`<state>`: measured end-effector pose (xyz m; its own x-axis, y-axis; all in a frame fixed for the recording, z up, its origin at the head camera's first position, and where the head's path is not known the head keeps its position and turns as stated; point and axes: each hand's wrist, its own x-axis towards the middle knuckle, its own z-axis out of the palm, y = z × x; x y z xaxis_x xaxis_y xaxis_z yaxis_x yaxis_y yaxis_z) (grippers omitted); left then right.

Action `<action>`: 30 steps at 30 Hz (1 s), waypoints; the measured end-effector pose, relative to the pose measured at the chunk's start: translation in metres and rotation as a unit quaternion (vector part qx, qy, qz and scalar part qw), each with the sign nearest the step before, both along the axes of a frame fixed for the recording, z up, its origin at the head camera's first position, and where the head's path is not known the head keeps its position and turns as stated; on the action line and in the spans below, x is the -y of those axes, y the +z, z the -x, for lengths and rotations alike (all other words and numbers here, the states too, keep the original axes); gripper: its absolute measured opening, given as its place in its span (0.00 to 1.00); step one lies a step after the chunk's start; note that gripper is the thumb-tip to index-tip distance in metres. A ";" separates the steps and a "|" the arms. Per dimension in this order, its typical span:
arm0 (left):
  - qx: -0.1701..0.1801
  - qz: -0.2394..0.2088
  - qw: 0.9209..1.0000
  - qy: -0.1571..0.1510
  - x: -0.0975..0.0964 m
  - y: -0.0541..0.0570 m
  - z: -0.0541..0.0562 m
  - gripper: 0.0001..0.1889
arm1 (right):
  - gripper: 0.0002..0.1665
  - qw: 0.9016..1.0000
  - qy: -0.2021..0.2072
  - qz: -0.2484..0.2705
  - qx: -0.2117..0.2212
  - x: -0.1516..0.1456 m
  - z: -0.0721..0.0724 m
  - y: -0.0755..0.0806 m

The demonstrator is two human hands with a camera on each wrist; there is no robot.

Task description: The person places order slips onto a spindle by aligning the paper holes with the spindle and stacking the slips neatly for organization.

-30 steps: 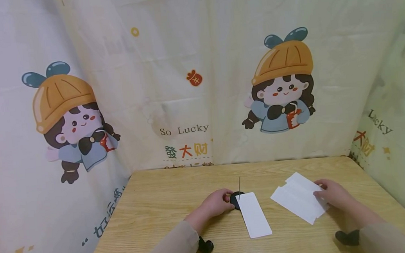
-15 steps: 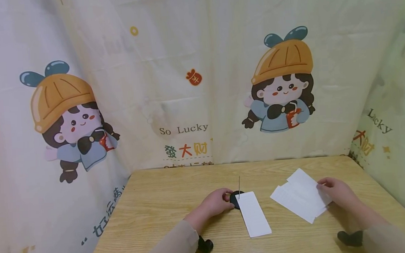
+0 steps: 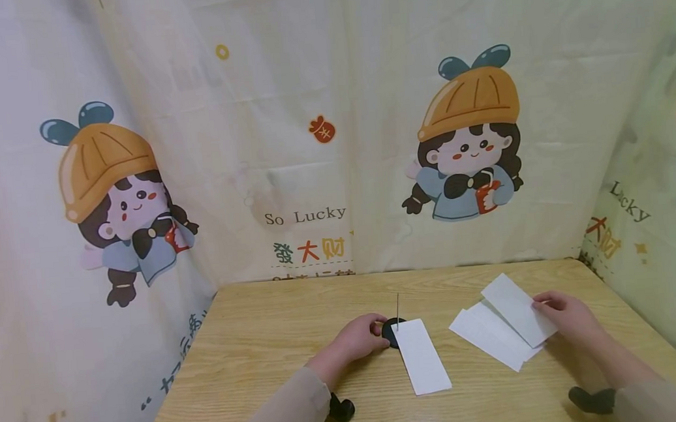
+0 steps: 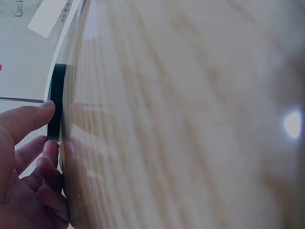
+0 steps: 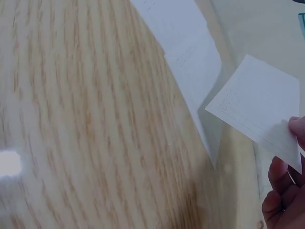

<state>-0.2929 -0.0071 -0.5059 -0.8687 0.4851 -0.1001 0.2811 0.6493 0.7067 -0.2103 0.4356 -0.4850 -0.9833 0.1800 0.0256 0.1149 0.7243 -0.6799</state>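
Note:
My left hand [image 3: 363, 337] grips the black round base [image 3: 390, 335] of a bill spike, whose thin metal spike [image 3: 398, 308] stands upright. In the left wrist view, the thumb and fingers are at the edge of the base [image 4: 56, 114]. A white paper slip [image 3: 423, 358] lies at the spike with its far end over the base and its near end on the table. My right hand [image 3: 572, 319] pinches another white slip [image 3: 512, 307], raised above several loose slips [image 3: 488, 338]. Faint printed lines show on the held slip [image 5: 262, 105] in the right wrist view.
Everything stands on a light wooden table [image 3: 286, 306] with a glossy surface. A printed curtain [image 3: 286, 143] hangs behind it and at both sides. Black wrist devices [image 3: 343, 410] sit at both sleeves.
My right hand has drawn back slightly to the right, lifting one slip off the loose slips and separating it from them. The left hand stays at the spike's base.

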 end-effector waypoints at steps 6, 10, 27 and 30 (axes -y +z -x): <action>0.001 -0.002 1.000 0.004 0.000 -0.001 0.001 0.22 | 0.30 1.000 -0.002 0.011 0.001 0.004 -0.004 0.007; -0.001 0.000 1.000 0.002 0.001 -0.002 0.001 0.22 | 0.28 1.000 0.007 0.011 -0.009 0.009 -0.006 0.012; -0.007 0.003 1.000 -0.004 0.000 -0.001 0.000 0.22 | 0.22 0.997 0.028 0.053 -0.052 0.060 -0.003 0.026; -0.004 0.002 1.000 -0.004 0.000 -0.001 -0.001 0.22 | 0.25 0.995 0.030 0.087 -0.038 0.069 -0.001 0.026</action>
